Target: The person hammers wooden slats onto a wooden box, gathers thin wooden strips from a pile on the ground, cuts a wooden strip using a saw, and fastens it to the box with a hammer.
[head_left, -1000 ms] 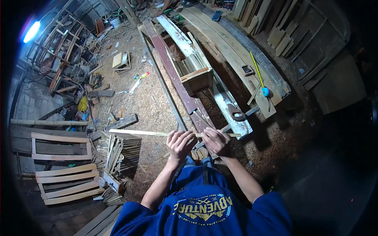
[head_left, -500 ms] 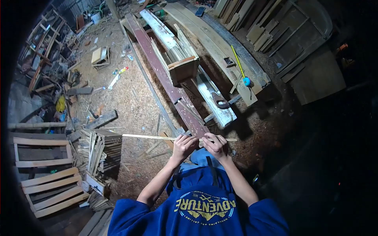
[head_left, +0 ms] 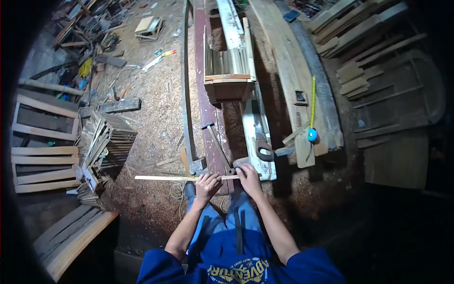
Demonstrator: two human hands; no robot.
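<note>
A thin wooden strip lies level across my lap, held in both hands. My left hand is closed round it near the middle. Closer to its right end, my right hand grips it too. Just beyond my hands, a hammer rests on the dark red plank. A handsaw lies on the white-painted plank to the right. Farther up, a wooden box holding upright slats stands across both planks.
Right of the saw, a yellow tape measure lies extended on a long board. Bundled slats and slatted frames are at the left. More boards lie at the right, and a small wooden stool stands at upper left.
The view has turned, so the planks now run nearly straight away from me. Both hands, still on the strip, are lower in view, and more of my legs shows.
</note>
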